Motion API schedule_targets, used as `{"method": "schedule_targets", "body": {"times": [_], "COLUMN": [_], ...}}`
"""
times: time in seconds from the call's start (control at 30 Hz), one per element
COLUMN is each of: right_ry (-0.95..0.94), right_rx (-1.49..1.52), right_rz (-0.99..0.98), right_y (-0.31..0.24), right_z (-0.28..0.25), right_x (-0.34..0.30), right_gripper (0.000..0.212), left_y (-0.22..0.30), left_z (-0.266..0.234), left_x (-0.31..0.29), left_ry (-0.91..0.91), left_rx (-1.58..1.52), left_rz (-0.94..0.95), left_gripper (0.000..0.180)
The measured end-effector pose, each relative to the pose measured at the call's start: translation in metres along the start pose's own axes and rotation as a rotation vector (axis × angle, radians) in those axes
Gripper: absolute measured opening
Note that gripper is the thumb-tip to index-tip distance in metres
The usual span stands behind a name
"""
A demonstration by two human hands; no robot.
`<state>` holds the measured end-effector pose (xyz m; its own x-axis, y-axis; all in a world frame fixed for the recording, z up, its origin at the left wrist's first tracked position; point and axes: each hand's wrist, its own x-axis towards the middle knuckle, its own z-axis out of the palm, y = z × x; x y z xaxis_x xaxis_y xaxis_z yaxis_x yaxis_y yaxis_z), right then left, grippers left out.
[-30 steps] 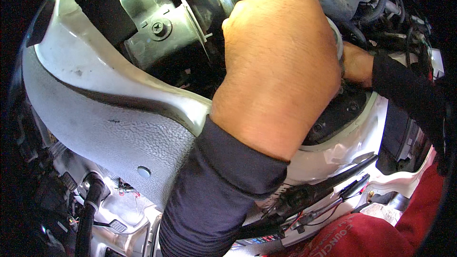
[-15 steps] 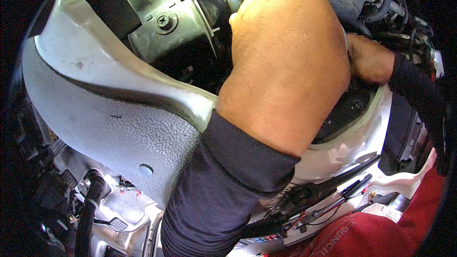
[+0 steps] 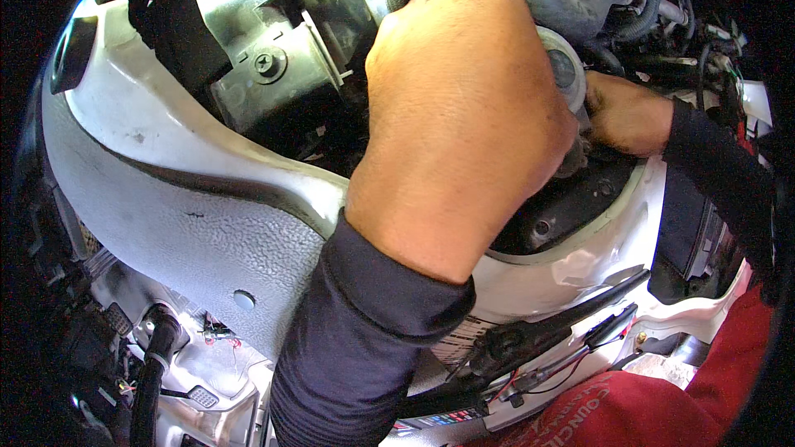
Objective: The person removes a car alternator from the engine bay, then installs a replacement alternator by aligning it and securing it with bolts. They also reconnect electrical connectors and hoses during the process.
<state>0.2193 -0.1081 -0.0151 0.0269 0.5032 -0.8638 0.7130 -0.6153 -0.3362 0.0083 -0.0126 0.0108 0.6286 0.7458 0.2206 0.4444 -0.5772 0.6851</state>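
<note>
Head view: looks down into a stripped vehicle body, with both hands working at one spot deep between the panels.
Left hand: the left hand [image 3: 464, 116] fills the middle of the picture, back toward the camera, fingers curled down and away behind it. It looks closed over something, but what it grasps I cannot tell, since the fingers are hidden.
Right hand: the right hand [image 3: 627, 113] comes in from the right edge in a dark sleeve and is cupped against the pale round part [image 3: 566, 74]. Whether it clenches the part or only steadies it I cannot tell.
Thing worked on: the pale round part sits between the two hands, touching or nearly touching both, just under the grey corrugated hose [image 3: 546, 0].
Surroundings: the white body panel [image 3: 166, 174] curves below and to the left, a metal bracket with a cross-head screw [image 3: 267, 64] stands up left of the left hand, and a bundle of black wiring [image 3: 563, 348] lies along the panel's lower edge.
Done so far: judging by the bared panels and loose wiring, covers seem already taken off and the part is reached.
Left to do: the part appears seated in its place, so I judge the work on it as under way, not finished.
</note>
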Motion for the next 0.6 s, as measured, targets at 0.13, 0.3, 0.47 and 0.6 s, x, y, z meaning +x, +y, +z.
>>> {"method": "schedule_targets", "body": {"times": [0.13, 0.3, 0.47, 0.6], "right_ry": [0.014, -0.053, -0.178, 0.121], "right_rx": [0.178, 0.555, 0.67, 0.32], "right_rz": [-0.009, -0.26, -0.102, 0.036], "right_y": [-0.004, -0.001, -0.014, -0.025], "right_z": [-0.006, 0.01, 0.022, 0.013], "right_x": [-0.034, -0.033, -0.026, -0.04], "right_gripper": [0.027, 0.038, 0.046, 0.06], "left_y": [-0.012, -0.015, -0.018, -0.006], "left_z": [0.003, -0.001, -0.009, -0.019], "left_x": [0.003, 0.006, 0.01, 0.008], "left_ry": [-0.152, -0.292, -0.543, -0.227], "left_rx": [-0.117, -0.173, -0.18, -0.318], "left_rz": [-0.011, -0.05, -0.153, -0.143], "left_gripper": [0.019, 0.027, 0.041, 0.026]}}
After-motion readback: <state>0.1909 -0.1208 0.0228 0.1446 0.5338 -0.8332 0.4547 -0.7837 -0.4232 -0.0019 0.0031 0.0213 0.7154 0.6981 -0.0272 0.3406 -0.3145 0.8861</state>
